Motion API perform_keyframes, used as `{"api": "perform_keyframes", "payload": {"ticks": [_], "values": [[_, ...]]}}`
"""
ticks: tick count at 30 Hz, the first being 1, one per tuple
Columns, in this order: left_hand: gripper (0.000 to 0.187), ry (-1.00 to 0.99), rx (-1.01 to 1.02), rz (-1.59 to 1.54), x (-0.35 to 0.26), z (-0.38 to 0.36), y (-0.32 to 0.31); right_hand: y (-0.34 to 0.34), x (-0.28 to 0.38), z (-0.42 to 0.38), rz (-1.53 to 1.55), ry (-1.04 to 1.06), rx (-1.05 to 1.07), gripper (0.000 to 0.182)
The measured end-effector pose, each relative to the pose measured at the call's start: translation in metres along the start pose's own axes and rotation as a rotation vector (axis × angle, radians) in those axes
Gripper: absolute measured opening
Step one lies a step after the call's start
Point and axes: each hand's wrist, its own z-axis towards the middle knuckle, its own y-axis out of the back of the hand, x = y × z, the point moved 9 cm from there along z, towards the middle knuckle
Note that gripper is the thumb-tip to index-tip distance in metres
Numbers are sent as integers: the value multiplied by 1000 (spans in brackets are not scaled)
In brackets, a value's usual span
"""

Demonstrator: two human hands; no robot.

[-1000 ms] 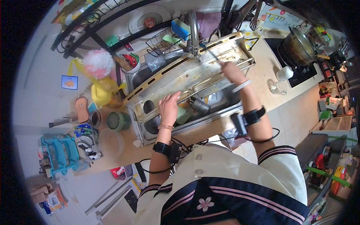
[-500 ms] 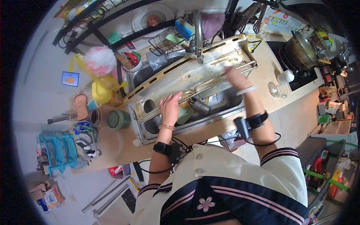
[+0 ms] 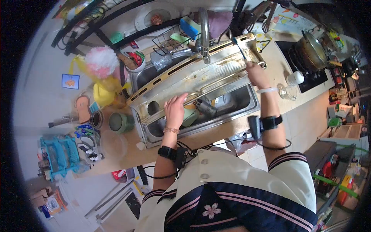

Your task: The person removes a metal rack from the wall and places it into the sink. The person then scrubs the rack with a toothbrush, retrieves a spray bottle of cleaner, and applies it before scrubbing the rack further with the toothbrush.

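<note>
A long, stained metal panel [image 3: 185, 83] with a slotted back edge lies slantwise across the sink [image 3: 232, 114]. My left hand [image 3: 174, 110] grips the panel's near rail, its fingers curled over the edge. In my right hand [image 3: 256, 75] is a thin toothbrush [image 3: 240, 49], held by the handle, its head pointing up at the slotted edge near the panel's right end. Below the near rail, a grey perforated utensil holder [image 3: 206, 109] and a green item [image 3: 189, 118] sit in the basin. The faucet [image 3: 205, 34] hangs over the panel's middle.
To the right are a white bottle [image 3: 295, 78], a clear glass [image 3: 288, 92] and a stove with a lidded pot [image 3: 311, 50]. On the left counter stand a green jar [image 3: 120, 122] and a blue rack [image 3: 60, 156]. A wire basket [image 3: 168, 41] holds sponges behind the sink.
My right hand has moved right and slightly down from over the panel, and the toothbrush now shows clearly, reaching to the back edge. My left hand stays on the rail.
</note>
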Motion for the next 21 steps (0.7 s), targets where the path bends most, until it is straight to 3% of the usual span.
{"api": "perform_keyframes", "payload": {"ticks": [1, 3, 7, 10, 11, 13, 15, 19, 21], "values": [[23, 4, 3, 5, 1, 0, 1, -47, -10, 16, -100, 201, -20, 47], [24, -1, 17, 16, 1, -2, 3, -73, -15, 18, -126, 286, -12, 52], [27, 61, 118, 14, 0, 0, 1, -14, 14, -21, 133, -134, 140, 59], [28, 37, 96, 33, 0, 0, 2, -73, 50, -46, 21, -81, 314, 57], [28, 35, 94, 24, 1, 1, 2, -71, 37, -23, -83, 118, 137, 55], [28, 31, 92, -6, 2, 1, 0, -24, 24, -9, -88, 213, 36, 56], [28, 20, 50, 3, 1, 0, 2, 3, 2, -12, 100, -271, 115, 53], [28, 8, 26, -3, -1, 1, 4, -36, 17, -8, -105, 209, 37, 52], [27, 52, 104, 20, 0, 3, 1, 26, -29, 25, -69, 184, -159, 53]]}}
